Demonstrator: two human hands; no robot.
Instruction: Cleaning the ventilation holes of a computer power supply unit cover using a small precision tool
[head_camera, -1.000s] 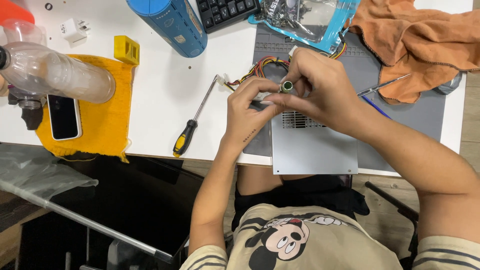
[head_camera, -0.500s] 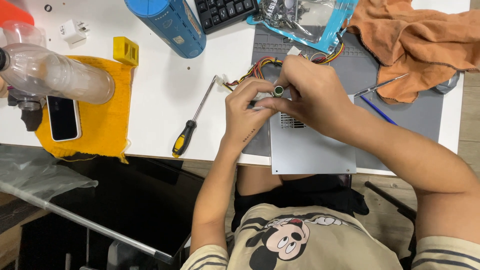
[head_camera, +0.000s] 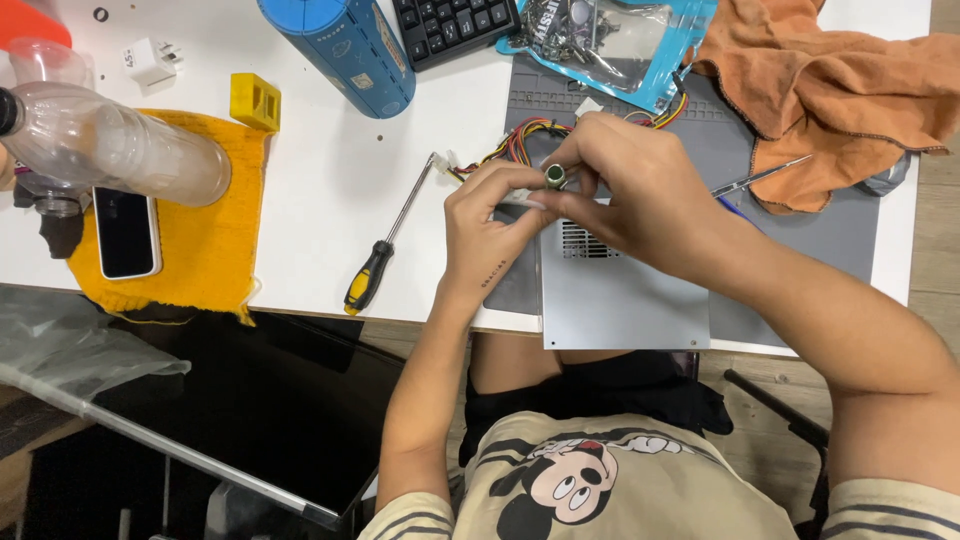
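Left hand: my left hand (head_camera: 490, 225) is curled nearly closed, thumb and fingertips pinched on a small green-capped cylindrical part (head_camera: 555, 176).
Right hand: my right hand (head_camera: 640, 190) is folded over from 3 o'clock, its fingers closed around the same part; both hands touch each other at the part.
Part location: the green-capped cylindrical part sits between the two sets of fingertips, held above the far edge of the grey metal case (head_camera: 620, 290). Only its round top shows; the rest is hidden by fingers.
Metal case: flat on a grey work mat (head_camera: 850, 250), with a vent grille just beside my right hand. Its near edge overhangs the bench (head_camera: 330, 180) toward 6 o'clock.
Wire bundle: multicoloured wires (head_camera: 515, 145) run out at 11 o'clock of the hands, touching the mat.
Screwdriver: a black-and-yellow-handled screwdriver (head_camera: 385, 250) lies on the bench at 9 o'clock of the left hand, apart from it.
Bag: a clear and blue bag of screws (head_camera: 610, 35) lies at 12 o'clock.
Cloth: an orange cloth (head_camera: 850, 90) is bunched at 2 o'clock.
Far left: a clear plastic bottle (head_camera: 110, 150) lies over a yellow cloth (head_camera: 200, 250), with a phone (head_camera: 127, 232) on that cloth.
Blue cylinder: a blue cylinder (head_camera: 350, 50) lies at 11 o'clock, well apart.
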